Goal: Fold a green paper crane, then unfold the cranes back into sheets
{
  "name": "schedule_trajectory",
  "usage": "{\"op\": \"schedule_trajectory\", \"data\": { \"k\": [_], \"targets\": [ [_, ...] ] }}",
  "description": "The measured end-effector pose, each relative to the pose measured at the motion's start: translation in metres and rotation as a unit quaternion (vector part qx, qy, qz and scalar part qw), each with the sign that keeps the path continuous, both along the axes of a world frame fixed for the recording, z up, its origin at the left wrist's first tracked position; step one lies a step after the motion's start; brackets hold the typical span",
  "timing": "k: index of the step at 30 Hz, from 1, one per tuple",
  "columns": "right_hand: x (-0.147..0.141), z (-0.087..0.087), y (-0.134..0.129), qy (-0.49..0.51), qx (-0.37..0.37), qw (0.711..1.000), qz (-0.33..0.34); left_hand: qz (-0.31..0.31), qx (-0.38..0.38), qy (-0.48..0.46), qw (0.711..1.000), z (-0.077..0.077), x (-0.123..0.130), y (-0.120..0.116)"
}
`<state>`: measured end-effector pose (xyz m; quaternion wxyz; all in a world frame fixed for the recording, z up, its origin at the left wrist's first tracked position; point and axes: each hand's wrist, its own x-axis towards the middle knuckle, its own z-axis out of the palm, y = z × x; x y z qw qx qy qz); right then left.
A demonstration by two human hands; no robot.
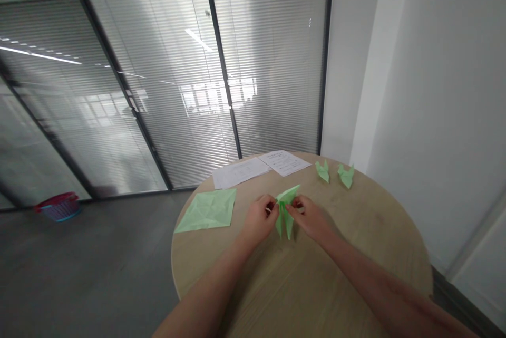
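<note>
Between my two hands is a green folded paper (289, 196), with one broad flap pointing up to the right and two narrow points hanging down. My left hand (261, 218) pinches its left side between thumb and fingers. On the other side, the thumb and fingers of my right hand (310, 215) close on its right edge. To the left lies a flat green sheet (211, 209) marked with creases. Two small folded green paper birds, a left one (323, 171) and a right one (347, 176), rest at the back right of the table.
The round wooden table (375, 243) stands near a glass partition (272, 64) with blinds. A blank-looking paper (239, 173) and a printed sheet (285, 163) lie at its far edge. On the floor at left sits a red and blue basket (59, 207). A white wall (435, 116) rises at right.
</note>
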<state>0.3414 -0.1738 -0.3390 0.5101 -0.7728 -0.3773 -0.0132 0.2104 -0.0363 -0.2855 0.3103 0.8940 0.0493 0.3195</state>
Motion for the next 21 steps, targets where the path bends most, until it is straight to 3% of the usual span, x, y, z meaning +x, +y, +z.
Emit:
{"op": "schedule_trajectory", "data": {
  "k": [7,15,21],
  "targets": [
    [-0.002,0.002,-0.001,0.01,-0.018,0.999,-0.033,-0.015,0.042,0.027,0.999,-0.004,0.001,-0.007],
    [-0.001,0.003,-0.002,-0.025,-0.007,0.999,-0.024,0.086,0.02,0.018,0.996,0.0,0.002,0.004],
    [0.0,0.004,-0.001,0.017,0.018,1.0,-0.005,0.134,-0.004,0.012,0.991,0.002,0.002,0.023]
  ]
}}
